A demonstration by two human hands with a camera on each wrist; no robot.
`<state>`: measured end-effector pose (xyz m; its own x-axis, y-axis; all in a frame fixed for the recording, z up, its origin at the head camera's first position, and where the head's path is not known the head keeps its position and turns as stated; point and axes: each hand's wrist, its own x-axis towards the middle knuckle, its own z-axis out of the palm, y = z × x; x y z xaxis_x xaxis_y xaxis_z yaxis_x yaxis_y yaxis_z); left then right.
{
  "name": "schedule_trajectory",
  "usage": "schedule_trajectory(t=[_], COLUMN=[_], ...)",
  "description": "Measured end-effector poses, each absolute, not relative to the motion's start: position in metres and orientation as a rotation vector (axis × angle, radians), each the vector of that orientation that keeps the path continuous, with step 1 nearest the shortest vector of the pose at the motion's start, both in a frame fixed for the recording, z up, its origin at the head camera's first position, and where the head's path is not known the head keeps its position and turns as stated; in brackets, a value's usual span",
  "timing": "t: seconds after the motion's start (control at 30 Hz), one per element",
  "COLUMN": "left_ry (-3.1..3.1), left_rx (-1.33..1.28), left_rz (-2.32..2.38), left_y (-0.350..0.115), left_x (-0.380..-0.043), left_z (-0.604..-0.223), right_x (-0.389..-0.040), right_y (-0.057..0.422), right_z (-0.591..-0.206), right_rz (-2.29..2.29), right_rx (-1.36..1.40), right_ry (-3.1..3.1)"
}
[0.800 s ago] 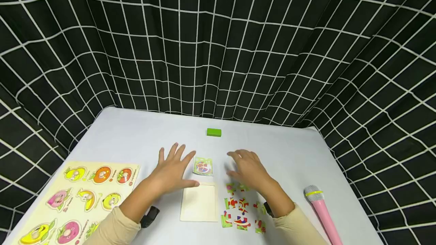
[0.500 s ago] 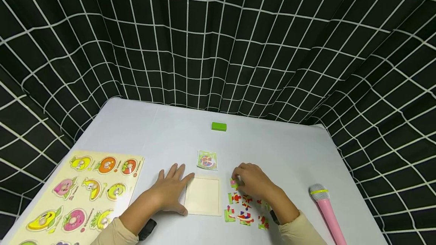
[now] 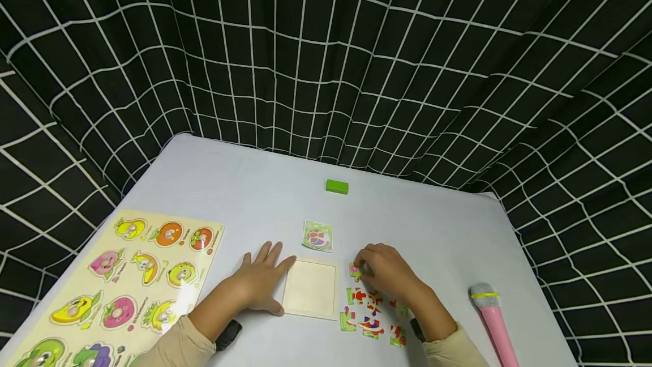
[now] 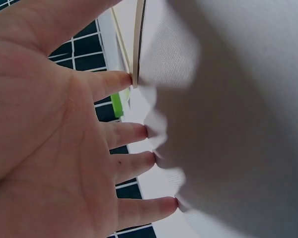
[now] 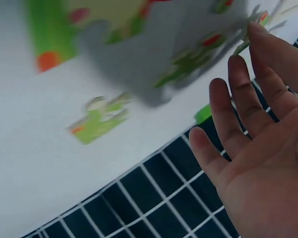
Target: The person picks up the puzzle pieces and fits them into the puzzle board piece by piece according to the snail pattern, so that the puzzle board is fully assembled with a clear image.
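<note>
My left hand [image 3: 262,283] lies with spread, straight fingers along the left side of a shallow square puzzle tray [image 3: 312,312]. In the left wrist view its fingertips [image 4: 123,81] meet the tray's edge [image 4: 137,39] and the white cloth. To the tray's right, my right hand [image 3: 388,269] pinches a small jigsaw piece [image 3: 355,271], green and pink, between thumb and fingers. The right wrist view has this piece [image 5: 242,47] edge-on at the fingertips. Several more jigsaw pieces [image 3: 370,327] in green, red and white lie below that hand, some partly under the wrist.
Behind the tray lies a small picture card [image 3: 318,236], with a green block [image 3: 337,186] farther back. A fruit knob-puzzle board [image 3: 129,276] fills the left side. At right is a pink toy microphone [image 3: 493,321]. A black gridded curtain [image 3: 326,72] stands behind the table.
Both hands have come down from above the table: the left onto the tray's left side, the right onto a jigsaw piece, which it now pinches. The head view has shifted slightly.
</note>
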<state>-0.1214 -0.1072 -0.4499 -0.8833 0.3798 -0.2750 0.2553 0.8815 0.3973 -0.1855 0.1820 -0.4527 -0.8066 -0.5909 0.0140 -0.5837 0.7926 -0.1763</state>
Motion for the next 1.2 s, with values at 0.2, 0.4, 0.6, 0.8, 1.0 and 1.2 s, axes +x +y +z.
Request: schedule_trajectory(t=[0.2, 0.4, 0.6, 0.8, 1.0, 1.2], left_ry=[2.705, 2.692, 2.692, 2.683, 2.681, 2.68], left_rx=[0.461, 0.439, 0.439, 0.453, 0.458, 0.458], left_rz=[0.458, 0.415, 0.376, 0.362, 0.362, 0.362], left_y=[-0.103, -0.099, -0.1, -0.101, -0.101, -0.103], left_x=[-0.126, -0.128, -0.129, -0.131, -0.132, -0.133], left_z=[-0.45, -0.447, -0.445, -0.446, -0.447, -0.447], right_x=[-0.183, -0.177, -0.176, -0.177, -0.178, -0.178], right_y=[0.159, 0.129, 0.106, 0.1, 0.098, 0.094], right_z=[-0.446, -0.449, -0.457, -0.46, -0.463, -0.463], right_rz=[-0.277, -0.279, -0.272, -0.26, -0.243, -0.208], right_rx=[-1.196, -1.362, -1.384, -1.379, -1.39, -1.391], right_ry=[2.896, 2.843, 2.86, 2.884, 2.888, 2.909])
